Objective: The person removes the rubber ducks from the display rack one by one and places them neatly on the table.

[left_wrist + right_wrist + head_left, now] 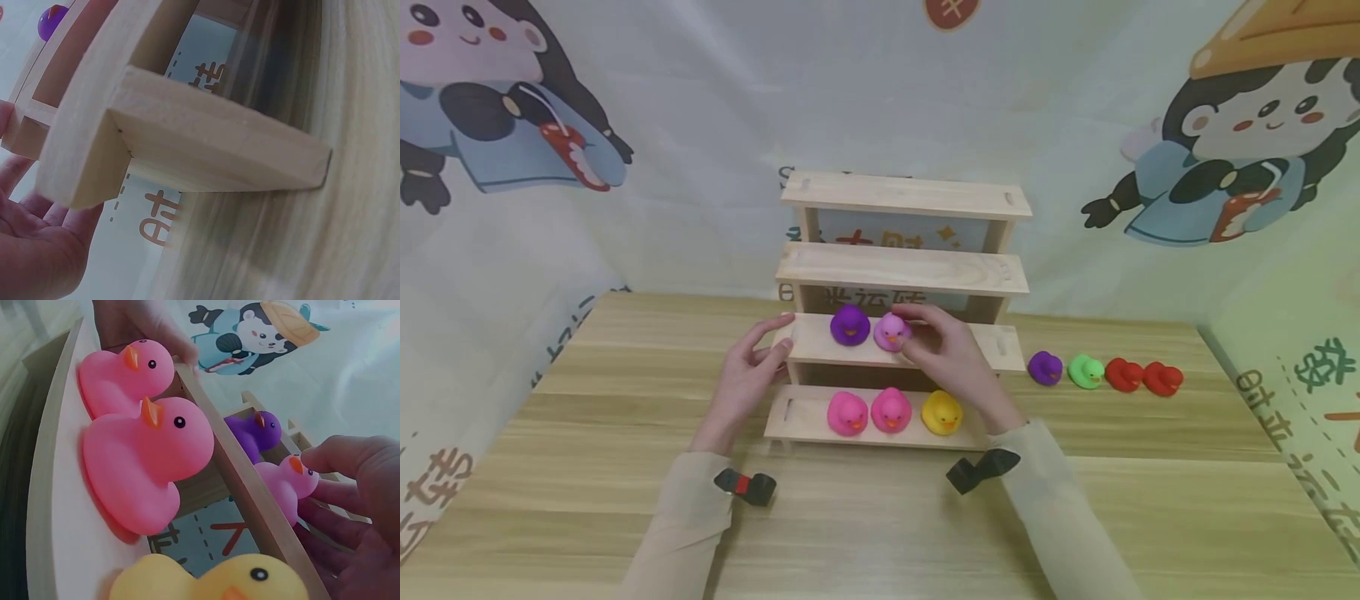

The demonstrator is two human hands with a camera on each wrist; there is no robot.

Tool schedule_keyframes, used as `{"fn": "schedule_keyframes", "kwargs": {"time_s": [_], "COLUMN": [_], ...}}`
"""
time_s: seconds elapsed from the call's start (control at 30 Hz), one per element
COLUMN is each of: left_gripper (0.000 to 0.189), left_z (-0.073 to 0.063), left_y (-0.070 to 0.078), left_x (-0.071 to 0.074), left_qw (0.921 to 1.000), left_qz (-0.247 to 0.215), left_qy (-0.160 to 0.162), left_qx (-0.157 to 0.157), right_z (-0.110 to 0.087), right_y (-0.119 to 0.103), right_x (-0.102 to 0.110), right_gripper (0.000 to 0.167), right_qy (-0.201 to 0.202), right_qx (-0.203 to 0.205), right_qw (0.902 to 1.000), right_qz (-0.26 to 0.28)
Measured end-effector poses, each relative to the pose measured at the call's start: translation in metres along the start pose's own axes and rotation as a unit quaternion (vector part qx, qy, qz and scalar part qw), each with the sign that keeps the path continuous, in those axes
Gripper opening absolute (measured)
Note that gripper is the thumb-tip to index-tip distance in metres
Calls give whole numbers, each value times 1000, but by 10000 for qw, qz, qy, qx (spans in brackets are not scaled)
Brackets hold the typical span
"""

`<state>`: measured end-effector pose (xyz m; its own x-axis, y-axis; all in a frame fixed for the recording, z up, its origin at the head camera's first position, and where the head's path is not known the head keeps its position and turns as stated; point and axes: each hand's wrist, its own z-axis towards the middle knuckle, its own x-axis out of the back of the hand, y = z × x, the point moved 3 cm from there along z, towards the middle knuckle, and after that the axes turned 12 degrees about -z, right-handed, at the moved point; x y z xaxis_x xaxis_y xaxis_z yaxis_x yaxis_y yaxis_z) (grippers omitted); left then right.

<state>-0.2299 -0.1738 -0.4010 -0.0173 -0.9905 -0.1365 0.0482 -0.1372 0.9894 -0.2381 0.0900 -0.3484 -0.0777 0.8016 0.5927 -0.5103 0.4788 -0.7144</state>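
The right hand pinches the lilac duck, beside a purple duck; the left hand grips the rack.

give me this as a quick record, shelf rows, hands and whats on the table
shelf: wooden shelf, four steps
bottom step: two pink ducks, yellow duck on the right
second step from bottom: dark purple duck, light purple duck to its right
left hand: holds the second step's left end
right hand: pinches the light purple duck
table, right of shelf: purple duck, green duck, two red ducks
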Motion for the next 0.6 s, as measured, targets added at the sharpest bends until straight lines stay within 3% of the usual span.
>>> {"fn": "schedule_keyframes", "kwargs": {"time_s": [0.2,0.6], "left_gripper": [43,43], "left_z": [0,0], "left_y": [0,0], "left_x": [-2,0], "left_qw": [10000,10000], "left_qz": [72,49], "left_qy": [-34,32], "left_qx": [20,63], "right_z": [-2,-7], "right_y": [0,1], "right_x": [-1,4], "right_gripper": [38,40], "right_qy": [44,390], "right_qx": [-207,-130], "right_qw": [9997,9991], "right_qz": [-122,73]}}
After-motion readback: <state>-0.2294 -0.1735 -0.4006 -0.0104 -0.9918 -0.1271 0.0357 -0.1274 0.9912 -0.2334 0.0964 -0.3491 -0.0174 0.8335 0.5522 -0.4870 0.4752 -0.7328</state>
